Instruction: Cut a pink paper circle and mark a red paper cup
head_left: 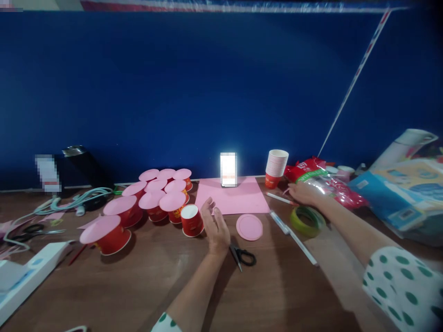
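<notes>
My left hand (216, 230) is open beside a red paper cup (192, 222), its fingers spread and raised near the cup's right side. My right hand (303, 192) reaches to the front of a red plastic bag (311, 170); its fingers look drawn together, and what they hold, if anything, cannot be made out. Between the hands lie a pink paper disc (249, 227) and a pink sheet (238, 196). Black-handled scissors (247, 257) rest just right of my left wrist. A stack of paper cups (277, 163) stands behind my right hand.
Several red cups topped with pink discs (155, 200) stand at the left. A lit phone (229, 169) leans at the back. Green tape (306, 220), a white marker (278, 198) and a utility knife (279, 222) lie at the right. A power strip (32, 281) lies at front left.
</notes>
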{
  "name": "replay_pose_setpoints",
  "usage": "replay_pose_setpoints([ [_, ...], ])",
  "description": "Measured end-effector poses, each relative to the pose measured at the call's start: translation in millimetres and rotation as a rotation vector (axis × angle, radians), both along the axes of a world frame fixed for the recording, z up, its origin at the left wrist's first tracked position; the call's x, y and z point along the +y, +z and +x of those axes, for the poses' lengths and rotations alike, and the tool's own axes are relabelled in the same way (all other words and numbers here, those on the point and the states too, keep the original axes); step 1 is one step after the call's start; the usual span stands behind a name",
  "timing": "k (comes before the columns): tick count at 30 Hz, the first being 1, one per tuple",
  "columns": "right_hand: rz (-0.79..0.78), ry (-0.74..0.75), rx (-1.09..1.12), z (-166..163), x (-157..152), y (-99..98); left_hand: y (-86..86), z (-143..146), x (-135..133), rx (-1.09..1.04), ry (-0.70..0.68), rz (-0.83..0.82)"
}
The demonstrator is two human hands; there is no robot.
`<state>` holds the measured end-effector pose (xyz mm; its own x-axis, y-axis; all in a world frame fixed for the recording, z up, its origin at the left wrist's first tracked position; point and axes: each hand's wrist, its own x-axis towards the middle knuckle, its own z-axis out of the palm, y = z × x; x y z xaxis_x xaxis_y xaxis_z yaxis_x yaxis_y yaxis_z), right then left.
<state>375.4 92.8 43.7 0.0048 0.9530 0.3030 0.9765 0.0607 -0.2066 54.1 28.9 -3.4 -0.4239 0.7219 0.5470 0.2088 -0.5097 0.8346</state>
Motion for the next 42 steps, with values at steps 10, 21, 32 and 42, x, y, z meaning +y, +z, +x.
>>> replay_pose_setpoints([
  [10,-0.151,-0.012,-0.189,-22.1,-7.3,16.9,-0.3,-0.5,0.9,0.033,0.015,-0.023],
  [21,-0.246,0.336,0.011,-154.8,-91.0,-12.4,-8.7,-1.8,4.0,0.328,-0.155,-0.12],
  [32,-0.102,0.296,0.432,-154.3,-84.7,-36.8,-9.2,2.5,-8.8,0.945,-0.286,-0.345],
  [42,0.126,0.148,0.876,-156.1,-79.1,-43.0,-9.1,2.7,0.5,0.352,-0.342,-0.328],
])
